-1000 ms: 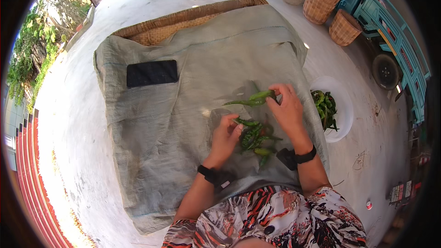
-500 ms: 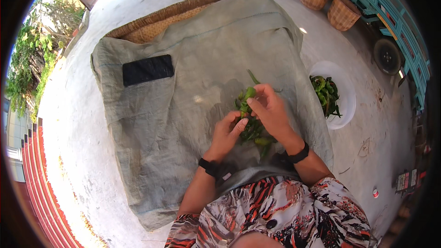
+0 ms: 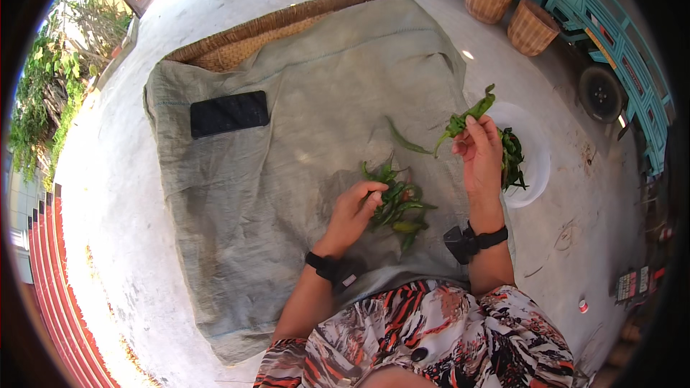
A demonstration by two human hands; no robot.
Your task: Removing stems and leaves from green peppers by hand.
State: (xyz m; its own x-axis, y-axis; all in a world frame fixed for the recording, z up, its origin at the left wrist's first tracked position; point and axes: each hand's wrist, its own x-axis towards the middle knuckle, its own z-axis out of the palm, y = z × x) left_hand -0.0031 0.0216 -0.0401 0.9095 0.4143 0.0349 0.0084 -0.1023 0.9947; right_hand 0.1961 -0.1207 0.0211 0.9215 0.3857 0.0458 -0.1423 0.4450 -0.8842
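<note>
My right hand (image 3: 483, 154) is raised at the right side of the grey-green woven cloth (image 3: 302, 165), pinching green peppers (image 3: 474, 110) between thumb and fingers. One long tip points up to the right, and a thin end hangs down. My left hand (image 3: 352, 212) rests at the left edge of a small pile of green peppers (image 3: 406, 208). Its thumb and forefinger are drawn together, and whatever lies between them is hidden. A single long green pepper (image 3: 407, 138) lies apart on the cloth. Beyond my right hand, a white bowl (image 3: 535, 172) holds more dark green peppers (image 3: 512, 162).
A black phone (image 3: 229, 114) lies on the cloth at the far left. The cloth covers a large woven basket (image 3: 287, 18) whose rim shows at the back. Wicker baskets (image 3: 532, 27) and a teal cart (image 3: 611, 36) stand far right. Red steps (image 3: 61, 280) run along the left.
My right hand has moved right and away from my left, carrying green peppers up off the pile toward the white bowl. My left hand has stayed by the pile.
</note>
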